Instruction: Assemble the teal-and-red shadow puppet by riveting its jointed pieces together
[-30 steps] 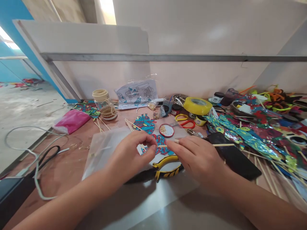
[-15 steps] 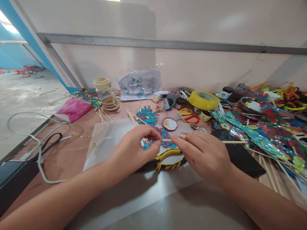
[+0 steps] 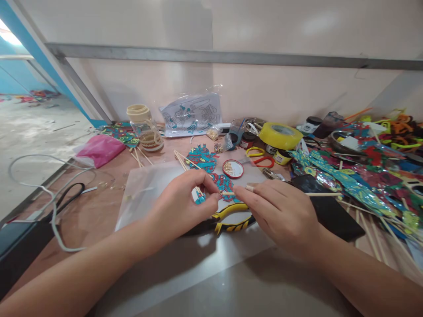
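Observation:
My right hand [image 3: 280,207] is closed around a thin wooden stick [image 3: 324,194] that lies level and sticks out on both sides of it. The stick's left end meets the pinched fingertips of my left hand [image 3: 191,193]; a tiny metallic piece shows there, too small to name. Beneath my hands lie pliers with yellow and black handles [image 3: 234,210]. Painted blue and red cutouts [image 3: 202,157] lie just beyond, some with sticks. A round red-rimmed lid [image 3: 238,169] holds small gold-coloured bits.
A translucent sheet [image 3: 139,176] covers the worktop. Behind stand a clear jar [image 3: 145,127], yellow tape [image 3: 280,135] and paint pots [image 3: 281,156]. Red and yellow scissor handles [image 3: 264,161] lie nearby. A black phone-like slab [image 3: 337,218], painted pieces [image 3: 343,176] and loose sticks crowd the right; a cable [image 3: 56,215] curls left.
The camera view has shifted slightly. Both hands stay nearly in place, and the tiny metallic piece at the stick's left end is now more visible beside my left fingertips.

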The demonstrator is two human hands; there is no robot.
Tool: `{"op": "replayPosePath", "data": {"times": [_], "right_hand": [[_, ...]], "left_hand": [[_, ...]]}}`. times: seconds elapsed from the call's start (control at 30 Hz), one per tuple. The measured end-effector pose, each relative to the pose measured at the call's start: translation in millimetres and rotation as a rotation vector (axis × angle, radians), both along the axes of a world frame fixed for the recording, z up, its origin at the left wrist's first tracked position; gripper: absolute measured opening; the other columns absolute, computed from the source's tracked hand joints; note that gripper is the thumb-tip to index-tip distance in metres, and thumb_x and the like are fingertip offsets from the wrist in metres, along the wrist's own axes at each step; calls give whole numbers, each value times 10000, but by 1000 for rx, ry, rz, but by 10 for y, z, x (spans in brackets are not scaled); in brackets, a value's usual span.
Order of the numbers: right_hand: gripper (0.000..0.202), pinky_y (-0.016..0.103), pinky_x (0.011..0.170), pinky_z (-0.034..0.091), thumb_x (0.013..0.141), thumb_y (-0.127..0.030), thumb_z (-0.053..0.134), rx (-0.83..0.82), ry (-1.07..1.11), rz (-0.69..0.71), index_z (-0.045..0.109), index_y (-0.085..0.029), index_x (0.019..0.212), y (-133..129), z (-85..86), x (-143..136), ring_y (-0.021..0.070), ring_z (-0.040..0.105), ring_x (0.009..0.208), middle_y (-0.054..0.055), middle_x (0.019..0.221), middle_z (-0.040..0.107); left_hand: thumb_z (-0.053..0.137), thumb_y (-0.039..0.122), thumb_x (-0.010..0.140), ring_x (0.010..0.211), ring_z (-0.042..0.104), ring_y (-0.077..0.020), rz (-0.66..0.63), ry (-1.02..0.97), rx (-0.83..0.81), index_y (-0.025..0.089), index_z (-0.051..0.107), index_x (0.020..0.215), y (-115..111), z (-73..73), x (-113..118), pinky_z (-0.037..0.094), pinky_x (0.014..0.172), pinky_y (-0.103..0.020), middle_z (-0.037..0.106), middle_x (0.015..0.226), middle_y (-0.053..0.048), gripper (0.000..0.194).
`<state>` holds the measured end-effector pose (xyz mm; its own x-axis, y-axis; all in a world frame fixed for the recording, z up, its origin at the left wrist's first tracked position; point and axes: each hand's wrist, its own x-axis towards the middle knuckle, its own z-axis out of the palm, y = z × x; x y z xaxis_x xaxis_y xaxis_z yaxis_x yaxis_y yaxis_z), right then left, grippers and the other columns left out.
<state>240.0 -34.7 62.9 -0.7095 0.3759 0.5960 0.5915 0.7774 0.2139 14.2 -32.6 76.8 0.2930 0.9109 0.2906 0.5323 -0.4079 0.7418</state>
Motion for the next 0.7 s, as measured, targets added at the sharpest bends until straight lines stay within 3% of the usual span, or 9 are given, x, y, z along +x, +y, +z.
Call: {"op": "replayPosePath", "data": {"times": [0.13, 0.37, 0.7], "right_hand": [[306, 356, 727, 507, 884, -88, 534, -49, 9, 27, 623, -123, 1174, -20, 5, 0, 211, 629, 814, 88, 864, 706], [201, 300, 690, 490, 909, -110, 512, -200, 127, 63, 631, -138, 1068, -12, 30, -7, 176, 638, 789, 68, 890, 715], [199, 232, 661, 431, 911, -92, 504, -482, 74, 38, 623, -202, 1027, 32, 59, 22, 120, 644, 759, -22, 872, 711]], "left_hand": [[580, 159, 793, 726, 575, -123, -29, 20, 142, 196, 563, 739, -16, -62, 8, 457, 686, -259, 624, 747, 26, 68], [589, 74, 803, 740, 586, -123, -75, -1, 586, 180, 549, 795, -28, -196, 50, 493, 723, -270, 623, 756, 2, 113], [620, 47, 779, 741, 587, -132, -136, 159, 772, 175, 536, 808, 44, -298, 38, 497, 732, -264, 643, 743, -2, 156]]}}
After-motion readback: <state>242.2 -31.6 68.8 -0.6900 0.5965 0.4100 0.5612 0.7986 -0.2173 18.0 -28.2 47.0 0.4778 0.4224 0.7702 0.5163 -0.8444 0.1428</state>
